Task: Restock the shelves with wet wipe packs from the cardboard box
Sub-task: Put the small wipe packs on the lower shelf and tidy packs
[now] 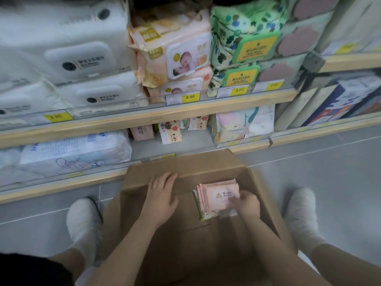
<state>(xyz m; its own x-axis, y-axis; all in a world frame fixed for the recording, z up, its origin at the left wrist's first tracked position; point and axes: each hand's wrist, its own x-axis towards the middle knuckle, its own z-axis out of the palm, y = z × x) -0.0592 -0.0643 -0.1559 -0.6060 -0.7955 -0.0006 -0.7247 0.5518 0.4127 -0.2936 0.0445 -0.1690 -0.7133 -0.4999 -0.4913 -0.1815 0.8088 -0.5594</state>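
An open cardboard box [266,199] stands on the floor in front of the shelves. Inside it lies a small stack of pink wet wipe packs [214,193]. My right hand [244,204] is down in the box, its fingers curled round the near right edge of the stack. My left hand [162,195] lies flat with spread fingers against the far left wall of the box, near its rim. On the lowest shelf [144,149] a few similar small pink packs [142,132] stand at the back.
Upper shelf [156,114] is filled with white, peach and green wipe packs behind yellow price tags. Large blue-white packs [72,149] lie at the lower left. My two white-socked feet [84,221] flank the box on the grey tiled floor.
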